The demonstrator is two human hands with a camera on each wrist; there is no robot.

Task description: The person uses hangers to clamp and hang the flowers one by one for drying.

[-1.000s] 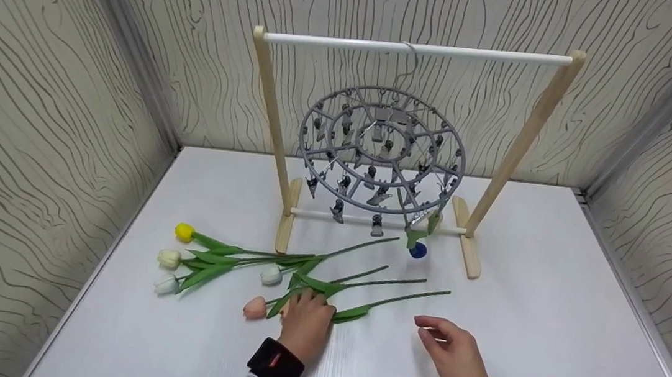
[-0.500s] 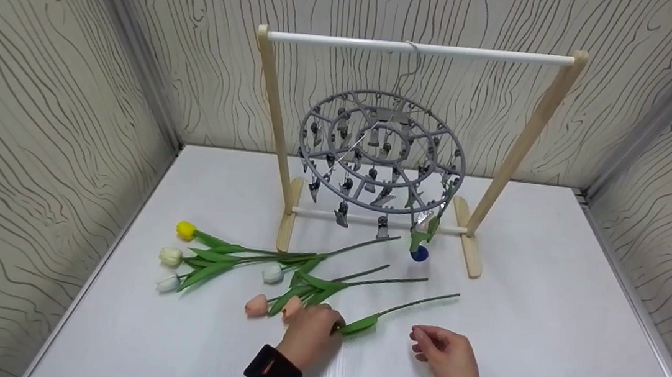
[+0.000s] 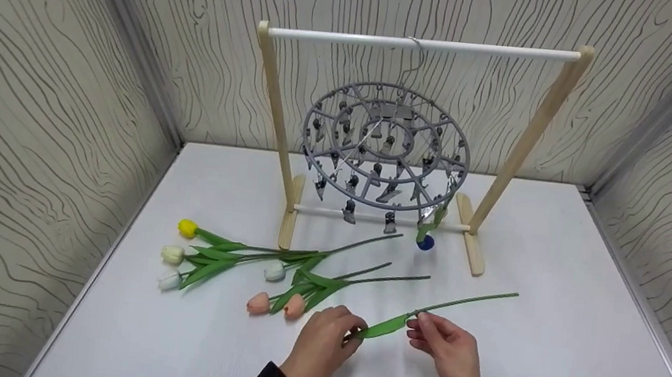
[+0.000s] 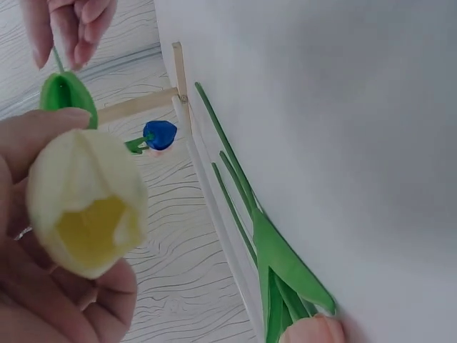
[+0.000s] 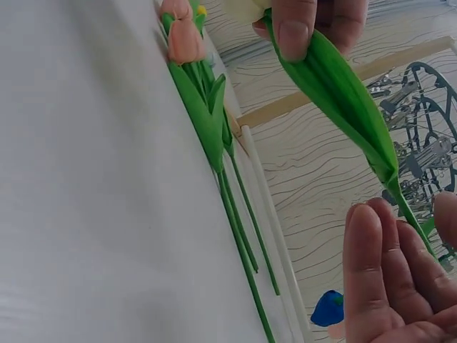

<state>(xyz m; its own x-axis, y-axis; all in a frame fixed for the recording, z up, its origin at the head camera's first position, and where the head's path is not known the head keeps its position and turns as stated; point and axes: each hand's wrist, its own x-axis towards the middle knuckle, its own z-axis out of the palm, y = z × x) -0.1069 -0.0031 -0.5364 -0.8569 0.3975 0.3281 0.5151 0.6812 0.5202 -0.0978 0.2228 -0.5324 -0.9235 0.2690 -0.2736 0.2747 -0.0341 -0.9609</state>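
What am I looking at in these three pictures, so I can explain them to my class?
No machine here: a person works with two bare hands and wears three cameras. The wide picture comes from the head, looking down at a white table. The other two come from the wrists, so they look tilted and very close.

At the back stands a wooden rack with a grey round peg hanger; a blue flower dangles from one peg. Six tulips lie on the table.

The left hand grips a cream tulip by its head end. The right hand pinches its stem.
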